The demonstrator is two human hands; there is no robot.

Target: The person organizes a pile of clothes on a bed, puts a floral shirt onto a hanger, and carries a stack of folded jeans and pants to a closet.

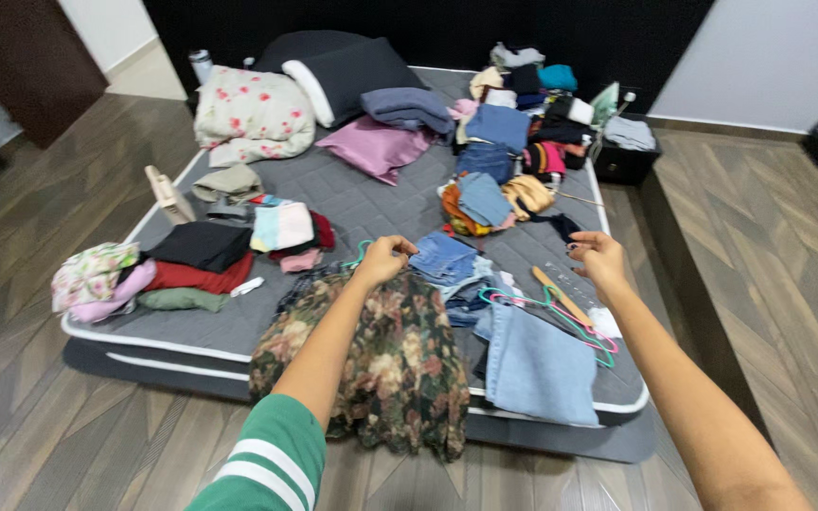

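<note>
— Starting at the left: folded clothes (203, 248) sit stacked on the bed (371, 203). What have we got in our left hand (382, 258)?

— It's closed on the floral garment (400, 364), which drapes over the mattress edge. Soft, light and floppy, we'd judge; best gripped at the top hem.

— And our right hand (600, 261)?

— Fingers curled, pinching something small we cannot tell, above the hangers (560, 312) and the pale denim piece (540, 369)
</note>
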